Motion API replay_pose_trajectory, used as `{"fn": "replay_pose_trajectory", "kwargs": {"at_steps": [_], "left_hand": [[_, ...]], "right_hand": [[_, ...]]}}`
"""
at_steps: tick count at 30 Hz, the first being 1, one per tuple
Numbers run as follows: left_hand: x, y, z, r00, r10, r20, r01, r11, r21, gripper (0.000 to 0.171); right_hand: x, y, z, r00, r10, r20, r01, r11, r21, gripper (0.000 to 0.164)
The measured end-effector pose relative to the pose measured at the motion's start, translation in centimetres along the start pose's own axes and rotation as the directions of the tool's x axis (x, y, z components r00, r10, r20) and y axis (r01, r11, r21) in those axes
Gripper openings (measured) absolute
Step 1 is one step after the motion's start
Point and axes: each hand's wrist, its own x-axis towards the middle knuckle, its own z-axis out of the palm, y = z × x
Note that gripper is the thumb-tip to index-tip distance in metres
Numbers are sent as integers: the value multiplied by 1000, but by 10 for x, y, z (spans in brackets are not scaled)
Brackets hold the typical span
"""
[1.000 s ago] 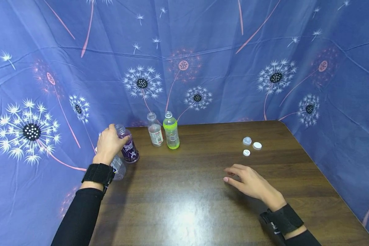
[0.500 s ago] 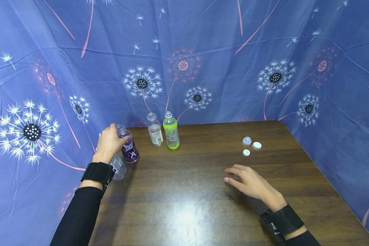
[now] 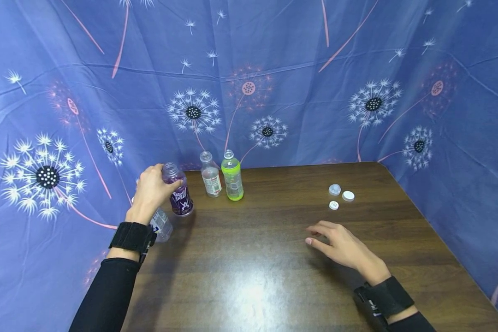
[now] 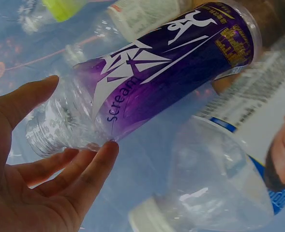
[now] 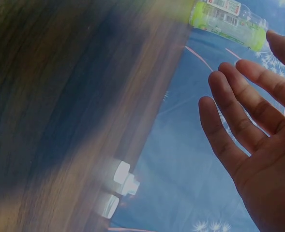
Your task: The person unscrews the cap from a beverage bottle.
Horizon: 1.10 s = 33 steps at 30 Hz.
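My left hand (image 3: 151, 191) holds an uncapped clear plastic bottle with a purple label (image 3: 181, 198) round its shoulder, below the neck. In the left wrist view the thumb lies on one side of the bottle (image 4: 152, 72) and the fingers on the other. Beside it is a second clear bottle (image 3: 162, 226), partly hidden by the hand; a white cap (image 4: 149, 215) sits on its mouth. My right hand (image 3: 342, 244) hovers over the table with loosely bent fingers and holds nothing. Its fingers are apart in the right wrist view.
An uncapped clear bottle (image 3: 211, 180) and a bottle with green bands (image 3: 233, 180) stand upright near the table's back edge. To the right lie a translucent cap (image 3: 334, 189), a white cap (image 3: 348, 196) and a smaller white cap (image 3: 334, 205). A blue patterned cloth (image 3: 307, 92) surrounds the wooden table (image 3: 232, 258).
The left hand and the purple-labelled bottle have shifted slightly right and away, widening the gap to the capped bottle. My right hand stays nearly where it was.
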Motion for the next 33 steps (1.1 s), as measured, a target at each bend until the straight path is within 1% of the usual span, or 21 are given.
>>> {"fn": "replay_pose_trajectory", "kwargs": {"at_steps": [9, 14, 17, 20, 22, 25, 29, 33], "left_hand": [[-16, 19, 1, 997, 57, 53, -55, 998, -31, 59], [-28, 34, 0, 994, 80, 74, -76, 995, -57, 58], [-34, 44, 0, 993, 83, 87, -77, 994, -72, 59], [-41, 53, 0, 992, 74, 99, -64, 993, -95, 62], [-44, 59, 1, 992, 71, 106, -58, 991, -118, 64], [-49, 66, 1, 990, 86, 116, -67, 985, -159, 65], [-56, 74, 5, 987, 110, 116, -83, 974, -212, 62], [-66, 82, 11, 983, 127, 130, -89, 960, -266, 59]], "right_hand": [[-3, 3, -5, 999, 34, -6, -34, 999, -4, 29], [-5, 8, -4, 999, 24, -22, -23, 1000, 13, 29], [-6, 10, -5, 999, 18, -40, -17, 1000, 15, 29], [-6, 10, -7, 999, 17, -51, -16, 1000, 19, 28], [-6, 10, -9, 998, 19, -54, -18, 1000, 22, 28], [-5, 11, -12, 998, 13, -56, -12, 1000, 19, 28], [-4, 13, -14, 998, 7, -61, -6, 1000, 10, 28], [-4, 15, -18, 997, 17, -73, -16, 1000, 11, 30]]}}
